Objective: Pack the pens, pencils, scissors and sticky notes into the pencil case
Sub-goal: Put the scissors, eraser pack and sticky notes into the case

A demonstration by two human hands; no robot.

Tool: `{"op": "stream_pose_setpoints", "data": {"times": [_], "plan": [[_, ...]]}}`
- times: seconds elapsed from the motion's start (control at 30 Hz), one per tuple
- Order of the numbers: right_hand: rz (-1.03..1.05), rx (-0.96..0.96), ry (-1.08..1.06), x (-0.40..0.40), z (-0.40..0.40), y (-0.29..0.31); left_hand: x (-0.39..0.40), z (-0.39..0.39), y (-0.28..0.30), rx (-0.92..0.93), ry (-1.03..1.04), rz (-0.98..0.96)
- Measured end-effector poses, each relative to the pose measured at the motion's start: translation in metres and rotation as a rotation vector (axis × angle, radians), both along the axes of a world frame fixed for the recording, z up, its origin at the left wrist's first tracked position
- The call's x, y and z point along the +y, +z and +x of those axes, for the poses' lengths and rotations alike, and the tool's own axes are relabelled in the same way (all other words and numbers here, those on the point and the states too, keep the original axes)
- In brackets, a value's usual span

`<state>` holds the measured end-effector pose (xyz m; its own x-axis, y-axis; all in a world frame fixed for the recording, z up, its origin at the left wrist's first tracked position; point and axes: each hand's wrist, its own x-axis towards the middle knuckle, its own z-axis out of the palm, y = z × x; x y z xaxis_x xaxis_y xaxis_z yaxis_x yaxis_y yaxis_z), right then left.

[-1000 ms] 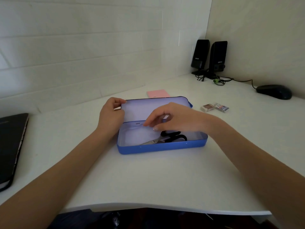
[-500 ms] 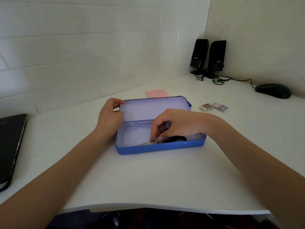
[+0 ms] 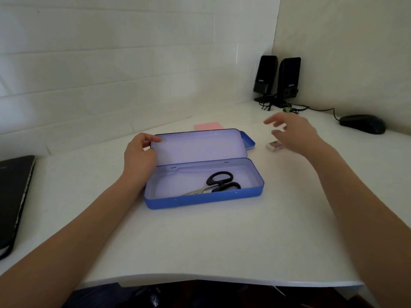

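Note:
A blue pencil case [image 3: 200, 201] lies in the middle of the white desk with its lid raised. Black-handled scissors [image 3: 219, 183] lie inside its tray, handles to the right. My left hand [image 3: 140, 156] grips the lid's left edge, thumb on the inner face. My right hand [image 3: 293, 134] hovers above the desk to the right of the lid, fingers spread and blurred, holding nothing. Just below it lies a small eraser [image 3: 274, 146]. A pink sticky-note pad [image 3: 208, 126] lies flat behind the lid.
Two black speakers [image 3: 278, 81] with cables stand in the far corner. A black mouse [image 3: 362, 123] sits at the right wall. A black laptop [image 3: 13, 196] lies at the left edge. The desk's front edge runs along the bottom.
My right hand has left the scissors in the case and moved up and to the right, over the eraser. My left hand still holds the lid.

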<state>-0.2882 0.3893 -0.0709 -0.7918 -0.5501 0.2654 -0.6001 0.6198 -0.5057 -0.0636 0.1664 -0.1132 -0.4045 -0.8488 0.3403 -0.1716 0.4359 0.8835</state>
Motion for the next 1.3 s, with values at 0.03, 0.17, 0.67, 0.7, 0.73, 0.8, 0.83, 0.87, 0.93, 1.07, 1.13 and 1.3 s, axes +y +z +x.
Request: {"op": "stream_pose_setpoints", "data": {"times": [0.03,0.17,0.67,0.7,0.73,0.8,0.83,0.87,0.93,1.07,1.13,1.3], "plan": [[0.133,0.013,-0.083,0.003,-0.008,-0.008,0.000,0.000,0.000,0.001,0.001,-0.003],[0.324,-0.087,-0.059,0.004,-0.020,-0.023,-0.001,-0.001,-0.002,-0.005,0.000,-0.003],[-0.014,0.023,0.037,-0.004,0.008,0.000,-0.003,-0.002,-0.003,-0.006,0.001,-0.024],[-0.109,0.008,0.072,-0.006,0.015,0.006,-0.003,-0.001,-0.003,-0.002,-0.001,-0.021],[-0.199,-0.055,0.120,-0.008,0.022,0.011,-0.003,-0.001,-0.004,0.003,-0.001,-0.018],[-0.285,-0.243,0.237,-0.011,0.036,0.020,-0.004,-0.001,-0.004,0.007,0.003,-0.013],[-0.249,-0.303,0.302,-0.012,0.043,0.024,-0.004,-0.001,-0.004,0.006,0.005,-0.011],[-0.172,-0.325,0.372,-0.012,0.049,0.026,-0.004,-0.001,-0.004,0.004,0.007,-0.008],[0.022,-0.277,0.500,-0.013,0.060,0.027,-0.004,-0.001,-0.004,0.001,0.005,-0.005],[0.255,-0.165,0.575,-0.014,0.073,0.025,-0.003,-0.001,-0.004,-0.001,0.007,-0.006],[0.309,-0.141,0.552,-0.015,0.072,0.024,-0.004,-0.001,-0.004,-0.001,0.007,-0.014],[0.431,-0.097,0.519,-0.015,0.074,0.022,-0.006,-0.003,-0.006,-0.007,0.008,-0.018]]}}
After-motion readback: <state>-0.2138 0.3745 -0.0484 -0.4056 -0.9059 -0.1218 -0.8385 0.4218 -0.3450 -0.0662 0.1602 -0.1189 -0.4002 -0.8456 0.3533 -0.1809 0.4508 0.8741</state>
